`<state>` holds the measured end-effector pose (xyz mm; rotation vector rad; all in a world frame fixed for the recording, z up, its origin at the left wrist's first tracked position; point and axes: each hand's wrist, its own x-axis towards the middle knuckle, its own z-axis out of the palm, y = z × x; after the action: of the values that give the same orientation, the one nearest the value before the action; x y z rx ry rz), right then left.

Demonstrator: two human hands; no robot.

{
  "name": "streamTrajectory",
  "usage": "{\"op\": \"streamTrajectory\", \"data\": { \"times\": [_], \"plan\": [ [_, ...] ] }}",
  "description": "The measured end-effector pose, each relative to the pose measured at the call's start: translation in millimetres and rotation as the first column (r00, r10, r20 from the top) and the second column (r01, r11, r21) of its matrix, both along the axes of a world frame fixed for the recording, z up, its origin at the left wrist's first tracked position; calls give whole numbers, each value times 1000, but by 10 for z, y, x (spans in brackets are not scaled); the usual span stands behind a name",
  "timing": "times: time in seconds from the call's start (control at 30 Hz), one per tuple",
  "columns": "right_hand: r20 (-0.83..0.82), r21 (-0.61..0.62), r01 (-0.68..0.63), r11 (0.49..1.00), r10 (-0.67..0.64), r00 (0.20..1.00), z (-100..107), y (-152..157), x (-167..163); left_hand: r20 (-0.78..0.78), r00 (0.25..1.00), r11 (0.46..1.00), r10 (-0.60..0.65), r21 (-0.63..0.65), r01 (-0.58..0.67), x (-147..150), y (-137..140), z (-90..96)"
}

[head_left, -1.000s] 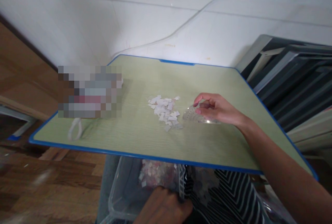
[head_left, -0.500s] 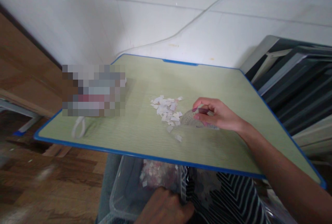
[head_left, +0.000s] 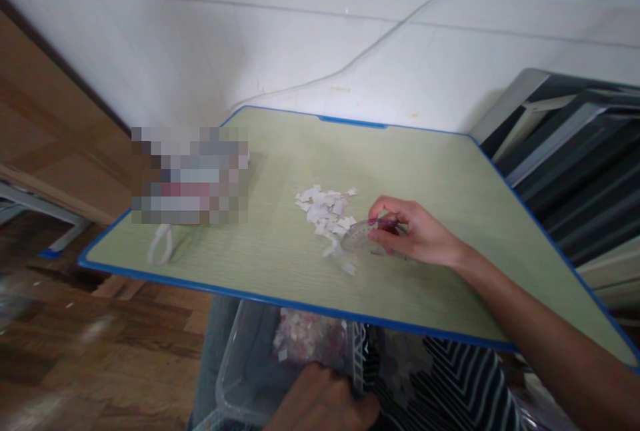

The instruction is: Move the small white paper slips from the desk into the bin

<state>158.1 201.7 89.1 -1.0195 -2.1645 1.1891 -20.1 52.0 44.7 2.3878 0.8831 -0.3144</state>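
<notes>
Protractor point(head_left: 354, 238) in the right hand point(head_left: 420, 234), close against a heap of paper scraps point(head_left: 324, 208)

The protractor is clear plastic, a half-round one, and it sits low over the right-hand side of the counter point(head_left: 270, 158). The right hand has it pinched between thumb and fingers, the grip narrow, with the forearm reaching in from the right. Its left end comes right up to the near right side of the heap; from where I stand I cannot tell if it touches the scraps or the counter beneath. A few scraps by that end are blurred, lying a little nearer the person than the rest.

Down below the near blue edge point(head_left: 240, 294), the left hand point(head_left: 325, 399) is seen from the back with its fingers curled under, so I cannot say whether it holds anything. Just beyond it stands a see-through plastic tub point(head_left: 226, 371), with a pile of small pale and pinkish pieces point(head_left: 310, 334) inside. Black-and-white patterned cloth point(head_left: 463, 364) lies to the right of the tub.

Over on the left of the counter is a pixelated item point(head_left: 195, 181), with a white loop point(head_left: 160, 246) hanging toward the near edge. Dark panels point(head_left: 575, 158) lean at the right, and a thin cable point(head_left: 345, 70) runs along the white wall point(head_left: 200, 44)
</notes>
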Motion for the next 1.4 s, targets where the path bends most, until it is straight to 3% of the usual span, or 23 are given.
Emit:
{"op": "streamTrajectory", "data": {
  "times": [0.13, 0.53, 0.93, 1.27, 1.4],
  "plan": [
    [-40, -62, -41, 997, 38, 998, 19, -6, 17, 8, 1000, 999, 17, 37, -17, -13, -40, -44],
    [32, 29, 17, 999, -18, 999, 13, 1, 1, 26, 1000, 999, 15, 48, -17, -12, -33, -45],
    [43, -102, -107, 989, 111, 993, 89, -13, 67, -20, 1000, 1000, -12, -5, 12, 2, 3, 32],
    [101, 36, 14, 999, -18, 995, 77, 48, 107, 25, 1000, 999, 9, 31, -10, -12, -29, -43],
    [206, -85, -70, 994, 86, 975, 196, 79, 290, 8, 999, 998, 41, 42, -42, -14, -52, -54]
  ]
}}
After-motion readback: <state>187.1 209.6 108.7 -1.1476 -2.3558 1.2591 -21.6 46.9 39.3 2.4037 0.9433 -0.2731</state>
